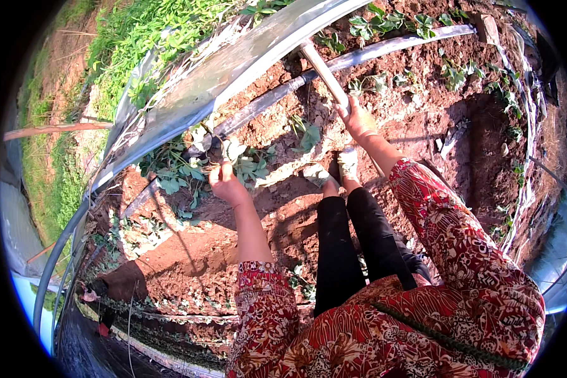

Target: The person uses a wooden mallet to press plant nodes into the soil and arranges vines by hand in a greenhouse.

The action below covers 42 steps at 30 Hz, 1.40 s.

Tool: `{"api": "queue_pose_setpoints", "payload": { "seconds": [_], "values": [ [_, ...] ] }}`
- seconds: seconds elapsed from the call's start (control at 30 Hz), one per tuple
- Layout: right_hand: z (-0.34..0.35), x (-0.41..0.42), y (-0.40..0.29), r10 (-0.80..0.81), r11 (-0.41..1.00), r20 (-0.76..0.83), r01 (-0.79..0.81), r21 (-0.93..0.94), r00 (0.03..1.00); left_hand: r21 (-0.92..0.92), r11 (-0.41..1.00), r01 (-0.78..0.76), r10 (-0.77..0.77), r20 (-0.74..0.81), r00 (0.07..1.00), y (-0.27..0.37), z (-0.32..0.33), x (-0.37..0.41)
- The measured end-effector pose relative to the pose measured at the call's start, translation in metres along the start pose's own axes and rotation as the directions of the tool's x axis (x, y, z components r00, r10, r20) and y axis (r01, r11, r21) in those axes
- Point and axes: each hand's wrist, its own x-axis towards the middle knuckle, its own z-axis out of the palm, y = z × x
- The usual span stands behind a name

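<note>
My right hand (356, 122) is closed around the wooden handle (327, 73) of a long tool. The tool's far end is hidden at the edge of the plastic sheet (236, 64). My left hand (227, 183) pinches a leafy plant (234, 149) by its thin stem, with pale leaves above the fingers. Just beyond and around that hand grow more green leafy plants (172, 170), partly over a flat dark drip hose or plastic strip (267, 101). Reddish loose soil (307, 231) lies under both hands.
My shoes (347, 162) stand on the soil between the hands. A curved greenhouse pipe (59, 250) bends along the left. Low plants (378, 23) grow at the top right. Another person (99, 297) is at the lower left. Green weeds (151, 38) grow outside the plastic.
</note>
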Motion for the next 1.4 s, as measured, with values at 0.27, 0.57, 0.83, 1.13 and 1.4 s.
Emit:
{"api": "queue_pose_setpoints", "payload": {
  "seconds": [0.27, 0.57, 0.83, 1.13, 1.4],
  "values": [
    [0.003, 0.019, 0.04, -0.06, 0.98, 0.091, 0.042, 0.194, 0.994, 0.124, 0.991, -0.051, 0.046, 0.039, 0.998, 0.055, -0.025, -0.068],
    [-0.039, -0.008, 0.028, 0.041, 0.953, 0.333, -0.137, 0.27, 0.942, -0.059, 0.996, -0.067, 0.068, 0.006, 0.998, 0.106, -0.088, -0.06],
    [0.043, -0.007, 0.086, 0.052, 0.99, 0.091, -0.063, 0.126, 0.994, -0.004, 0.996, -0.087, 0.087, 0.011, 0.996, 0.123, -0.156, -0.058],
    [0.007, -0.047, 0.006, 0.136, 0.968, -0.18, -0.169, -0.187, 0.974, -0.05, 0.978, -0.203, 0.208, 0.116, 0.971, 0.145, -0.197, -0.02],
    [0.026, -0.228, -0.19, -0.549, 0.71, -0.084, 0.516, 0.479, 0.832, 0.021, 0.9, -0.436, 0.425, 0.181, 0.887, 0.231, -0.234, 0.007]
  ]
}}
